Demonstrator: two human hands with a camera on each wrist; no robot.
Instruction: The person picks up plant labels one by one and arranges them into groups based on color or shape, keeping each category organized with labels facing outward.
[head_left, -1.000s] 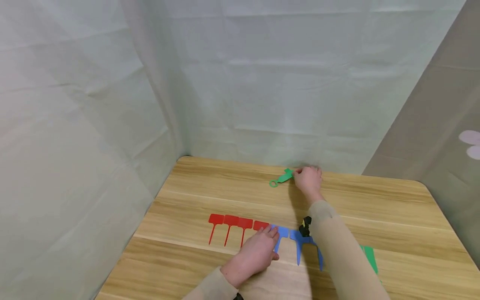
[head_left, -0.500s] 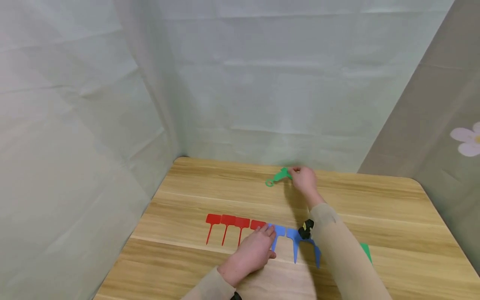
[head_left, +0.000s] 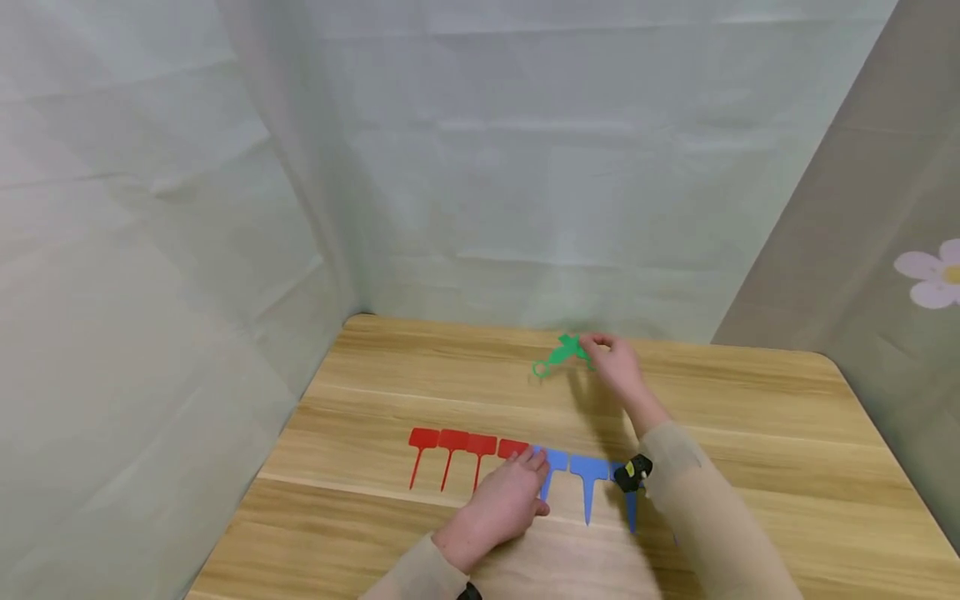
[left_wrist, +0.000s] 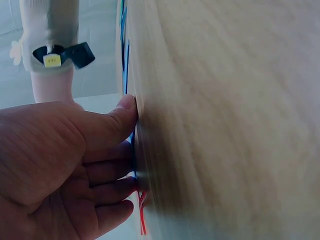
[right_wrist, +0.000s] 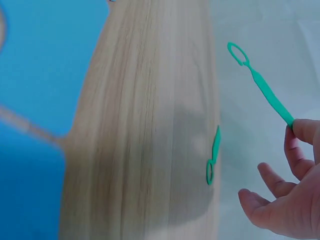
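Near the back edge of the table, my right hand [head_left: 613, 360] pinches a green plastic ring tag [right_wrist: 272, 100] by its end between thumb and fingers, the other fingers spread apart. The tag's loop points away from the hand, raised above the wood. A second green ring tag [right_wrist: 215, 150] lies on the table beneath it. My left hand [head_left: 506, 496] rests with fingers extended over the row of T-shaped plant labels, partly covering the last red label [head_left: 513, 448] and the first blue label [head_left: 557, 460]. Its fingertips touch the labels in the left wrist view.
More red T-shaped labels [head_left: 423, 438] continue the row leftward, and blue labels [head_left: 588, 468] continue it rightward, partly hidden by the right sleeve. The wood-grain table [head_left: 360, 400] is bounded by hanging pale cloth [head_left: 487, 208] behind and at both sides.
My right hand has lifted one green ring tag off the other, so the two now appear crossed. The right forearm has shifted slightly right; the left hand stays on the row.
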